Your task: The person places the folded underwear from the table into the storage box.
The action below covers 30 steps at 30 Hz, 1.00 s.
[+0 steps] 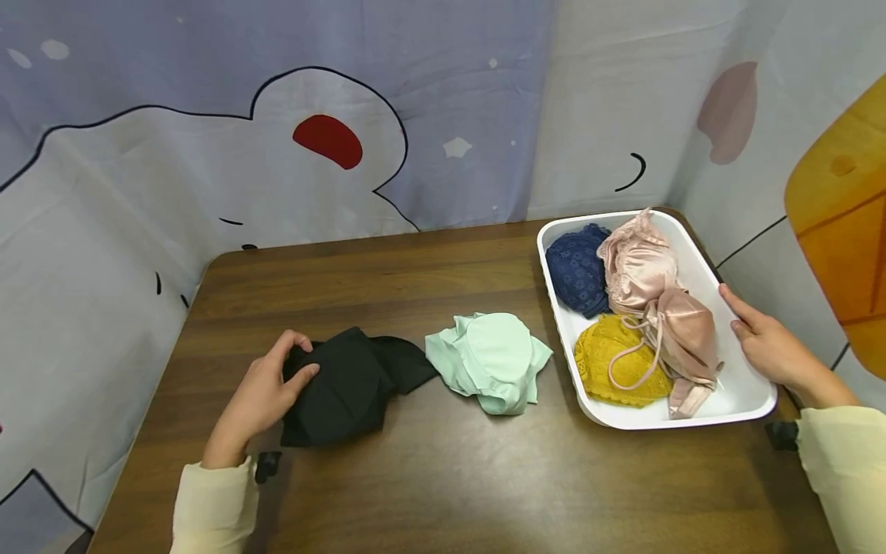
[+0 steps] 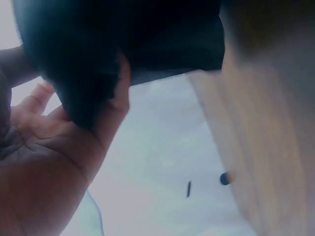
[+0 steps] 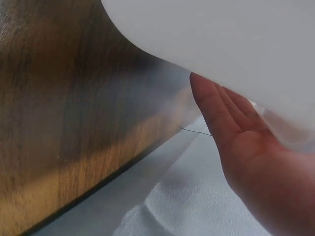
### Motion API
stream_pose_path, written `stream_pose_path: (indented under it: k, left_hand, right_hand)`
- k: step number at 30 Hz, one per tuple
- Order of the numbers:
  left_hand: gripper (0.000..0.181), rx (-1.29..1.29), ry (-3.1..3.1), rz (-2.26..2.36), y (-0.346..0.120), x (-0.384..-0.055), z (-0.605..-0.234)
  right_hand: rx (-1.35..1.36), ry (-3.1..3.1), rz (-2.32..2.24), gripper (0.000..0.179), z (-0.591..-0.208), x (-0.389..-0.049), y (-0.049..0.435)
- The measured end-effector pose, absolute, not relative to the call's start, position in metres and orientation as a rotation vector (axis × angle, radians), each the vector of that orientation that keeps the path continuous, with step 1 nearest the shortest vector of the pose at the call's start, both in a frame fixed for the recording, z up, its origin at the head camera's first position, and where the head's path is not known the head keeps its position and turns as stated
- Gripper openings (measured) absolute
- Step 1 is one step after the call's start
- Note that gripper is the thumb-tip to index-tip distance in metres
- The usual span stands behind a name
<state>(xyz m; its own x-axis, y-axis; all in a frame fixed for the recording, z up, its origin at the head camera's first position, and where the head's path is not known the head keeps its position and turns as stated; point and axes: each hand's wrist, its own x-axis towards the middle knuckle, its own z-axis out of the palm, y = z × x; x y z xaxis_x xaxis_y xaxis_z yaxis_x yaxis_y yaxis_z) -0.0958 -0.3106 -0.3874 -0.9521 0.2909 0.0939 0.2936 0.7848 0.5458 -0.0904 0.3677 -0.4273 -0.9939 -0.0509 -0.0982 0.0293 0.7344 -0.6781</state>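
My left hand (image 1: 266,385) grips the black bra (image 1: 346,385) at its left end, thumb on the near face and fingers curled behind. In the left wrist view, the dark cloth (image 2: 162,39) sits between thumb and fingers. A mint-green folded bra (image 1: 498,358) lies just right of the black one. My right hand (image 1: 778,350) holds the right rim of the white plastic tray (image 1: 751,388), thumb over the edge. From the right wrist camera, the other fingers (image 3: 216,105) reach beneath the tray's underside (image 3: 206,34).
Inside the tray lie a navy lace bra (image 1: 577,269), a pale pink satin bra (image 1: 640,265), a mustard lace bra (image 1: 616,362) and a dusty-pink bra (image 1: 681,331) with loose straps. Printed cloth (image 1: 471,115) hangs around the wooden table (image 1: 443,492).
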Motion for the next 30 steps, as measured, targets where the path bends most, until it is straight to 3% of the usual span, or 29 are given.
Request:
stream_pose_path:
  k: [8,18,30]
  left_hand:
    - [0.014,-0.432,-2.642,-0.875,-0.311,-0.098,-0.365]
    - [0.014,-0.318,-2.383,-0.971,-0.290,-0.115,-0.349]
    - [0.017,-0.382,-2.169,-1.198,-0.245,-0.143,-0.326]
  right_hand:
    - [-0.006,2.813,-1.107,0.052,-0.427,-0.090,0.370]
    - [0.004,2.804,-1.103,0.052,-0.427,-0.089,0.370]
    - [-0.017,2.823,-1.099,0.052,-0.424,-0.090,0.367]
